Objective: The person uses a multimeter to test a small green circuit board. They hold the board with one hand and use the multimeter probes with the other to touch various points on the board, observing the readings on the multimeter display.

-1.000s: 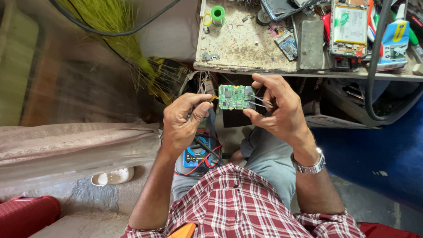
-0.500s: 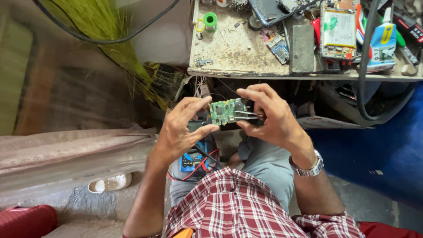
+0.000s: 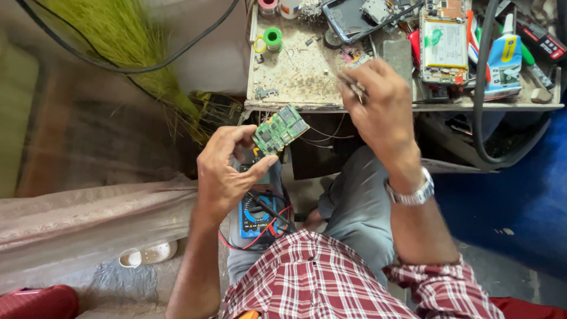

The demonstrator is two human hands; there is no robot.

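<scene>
My left hand [image 3: 227, 171] pinches a small green circuit board [image 3: 280, 130] by its lower edge, held up in front of the workbench edge. My right hand [image 3: 381, 109] is raised over the bench's front edge, fingers closed on thin metal tweezers [image 3: 352, 86] that poke out to the left. A silver wristwatch [image 3: 411, 194] sits on my right wrist. A blue multimeter [image 3: 258, 215] with red and black leads rests on my lap below the left hand.
The worn workbench [image 3: 295, 71] carries a green solder spool [image 3: 273, 37], an opened phone with its battery [image 3: 444, 41], a blue-and-white glue tube [image 3: 503, 59] and several small parts. A thick black cable [image 3: 481, 106] loops at right. A straw broom [image 3: 127, 41] leans at left.
My right hand let go of the board and rose to the bench edge with the tweezers. My left hand now holds the board alone, tilted.
</scene>
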